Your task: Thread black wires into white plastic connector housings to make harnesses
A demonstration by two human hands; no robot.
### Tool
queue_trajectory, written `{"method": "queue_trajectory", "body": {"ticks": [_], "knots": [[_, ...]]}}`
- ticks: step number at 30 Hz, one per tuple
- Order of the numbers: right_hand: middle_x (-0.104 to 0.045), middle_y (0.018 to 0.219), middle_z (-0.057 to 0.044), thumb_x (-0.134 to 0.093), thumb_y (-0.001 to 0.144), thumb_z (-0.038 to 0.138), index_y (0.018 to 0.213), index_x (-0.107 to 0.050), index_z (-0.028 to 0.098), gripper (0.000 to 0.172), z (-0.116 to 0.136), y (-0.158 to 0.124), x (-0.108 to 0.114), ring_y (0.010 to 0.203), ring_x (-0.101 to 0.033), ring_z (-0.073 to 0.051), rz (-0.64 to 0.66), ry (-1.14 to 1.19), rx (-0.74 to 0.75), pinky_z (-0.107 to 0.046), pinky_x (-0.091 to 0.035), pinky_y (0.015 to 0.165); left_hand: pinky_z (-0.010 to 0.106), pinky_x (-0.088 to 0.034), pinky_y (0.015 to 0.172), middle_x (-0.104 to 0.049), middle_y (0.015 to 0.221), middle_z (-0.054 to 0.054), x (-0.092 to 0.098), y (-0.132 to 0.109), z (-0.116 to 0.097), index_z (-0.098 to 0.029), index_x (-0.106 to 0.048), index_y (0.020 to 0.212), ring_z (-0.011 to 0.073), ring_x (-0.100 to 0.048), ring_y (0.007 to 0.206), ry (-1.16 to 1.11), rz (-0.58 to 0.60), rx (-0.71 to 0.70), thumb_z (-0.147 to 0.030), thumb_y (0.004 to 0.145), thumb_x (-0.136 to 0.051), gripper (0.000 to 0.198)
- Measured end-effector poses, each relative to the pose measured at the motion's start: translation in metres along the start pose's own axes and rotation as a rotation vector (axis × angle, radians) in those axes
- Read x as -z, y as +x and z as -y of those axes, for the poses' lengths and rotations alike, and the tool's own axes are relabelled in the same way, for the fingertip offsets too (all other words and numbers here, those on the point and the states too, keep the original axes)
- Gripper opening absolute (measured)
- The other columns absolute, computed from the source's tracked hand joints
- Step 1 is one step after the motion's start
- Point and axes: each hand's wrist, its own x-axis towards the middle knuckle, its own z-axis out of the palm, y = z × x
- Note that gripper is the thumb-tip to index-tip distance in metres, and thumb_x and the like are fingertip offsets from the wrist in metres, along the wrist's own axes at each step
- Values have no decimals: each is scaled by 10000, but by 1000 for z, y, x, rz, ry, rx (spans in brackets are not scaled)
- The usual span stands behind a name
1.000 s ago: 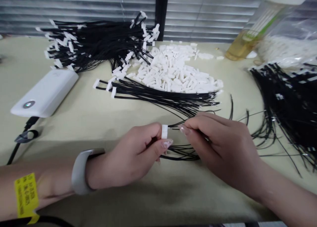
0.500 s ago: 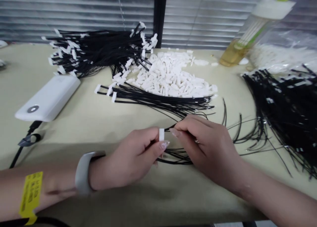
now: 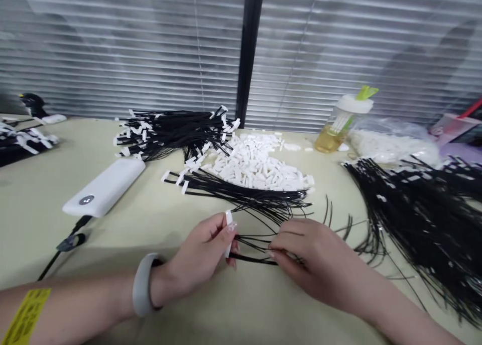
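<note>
My left hand (image 3: 199, 252) grips a white plastic connector housing (image 3: 228, 218), standing upright between thumb and fingers. Thin black wires (image 3: 253, 241) run rightward from beside the housing to my right hand (image 3: 320, 257), whose thumb and forefinger pinch them. Where each wire meets the housing is partly covered by my left fingers. Just beyond both hands lies a loose row of black wires (image 3: 241, 192), some with white housings on their left ends. Behind it spreads a heap of loose white housings (image 3: 259, 164).
A white power bank (image 3: 107, 187) with a black cable lies at left. Behind is a pile of finished-looking wire bundles (image 3: 169, 129). At right are a large bundle of black wires (image 3: 422, 219), a bottle of yellow liquid (image 3: 333, 131) and a clear bag of white pieces (image 3: 395, 141). Blinds stand behind the table.
The camera view has tilted up, showing more blinds. The housing in my left hand now shows longer and upright. My right fingers have moved lower relative to it, onto the wires.
</note>
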Motion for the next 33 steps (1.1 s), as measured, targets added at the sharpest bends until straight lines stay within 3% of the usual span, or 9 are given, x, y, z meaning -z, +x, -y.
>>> {"method": "queue_trajectory", "body": {"ticks": [5,8,13,16,23,33], "knots": [[-510,687,-5,-465,789,132,759,-552,176,102,0,1,-8,652,-459,-118,-69,-34,34,-248,-335,580,231,-456,518,-488,613,-24,1,0,1,-170,-444,671,91,-489,528,12,6,-14,-389,844,-419,281],[-484,671,-3,-424,797,110,709,-521,171,144,1,1,-9,622,-425,-112,-79,-68,43,-250,-311,560,227,-452,515,-485,626,-26,1,1,0,-168,-443,673,87,-487,531,13,20,-5,-387,847,-415,281],[-497,696,-11,-411,793,104,766,-528,175,140,3,-1,2,659,-445,-118,25,14,-9,-255,-323,581,226,-442,522,-488,633,-32,1,0,-1,-167,-444,682,79,-483,531,-23,32,22,-394,850,-413,284],[-482,657,-8,-427,766,104,690,-486,169,116,-1,-4,12,632,-434,-115,76,0,-33,-254,-312,562,225,-436,530,-499,638,-33,2,0,-1,-166,-451,693,72,-485,527,-60,25,34,-395,851,-416,281],[-475,662,-7,-441,744,128,659,-467,177,101,-14,-10,25,651,-430,-129,112,-70,-119,-271,-310,580,225,-440,530,-499,627,-35,2,4,2,-162,-454,709,72,-482,528,-173,-51,73,-394,831,-451,263],[-501,707,-9,-409,825,158,638,-532,183,225,-13,-3,3,661,-440,-115,90,-161,-108,-253,-308,586,217,-448,546,-505,638,-40,3,5,8,-168,-474,728,69,-485,550,-170,-54,77,-385,835,-456,242]]}}
